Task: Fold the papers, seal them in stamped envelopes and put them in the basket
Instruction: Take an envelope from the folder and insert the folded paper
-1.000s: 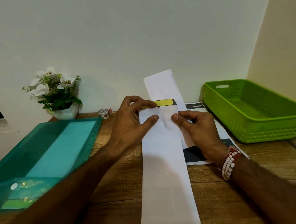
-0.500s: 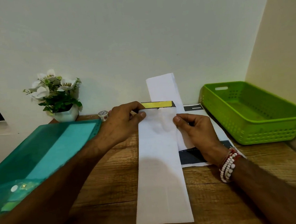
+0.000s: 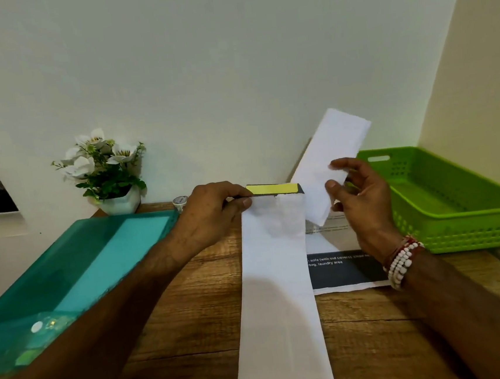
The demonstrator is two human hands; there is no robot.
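Note:
A long white envelope (image 3: 278, 293) lies lengthwise on the wooden table (image 3: 188, 323), its far flap raised and showing a yellow adhesive strip (image 3: 274, 188). My left hand (image 3: 211, 216) pinches the envelope's far left corner at the flap. My right hand (image 3: 362, 196) holds a folded white paper (image 3: 328, 163) up in the air, tilted to the right, just right of the envelope's mouth. The green basket (image 3: 457, 230) stands at the right, with nothing visible inside.
A printed sheet (image 3: 341, 267) with a dark band lies under my right wrist. A teal plastic folder (image 3: 76, 267) covers the table's left side. A white flower pot (image 3: 118, 199) and a small tape roll (image 3: 180, 201) stand by the back wall.
My right hand has lifted the folded paper off the envelope's far end and swung it up to the right. My left hand stays pinching the flap corner.

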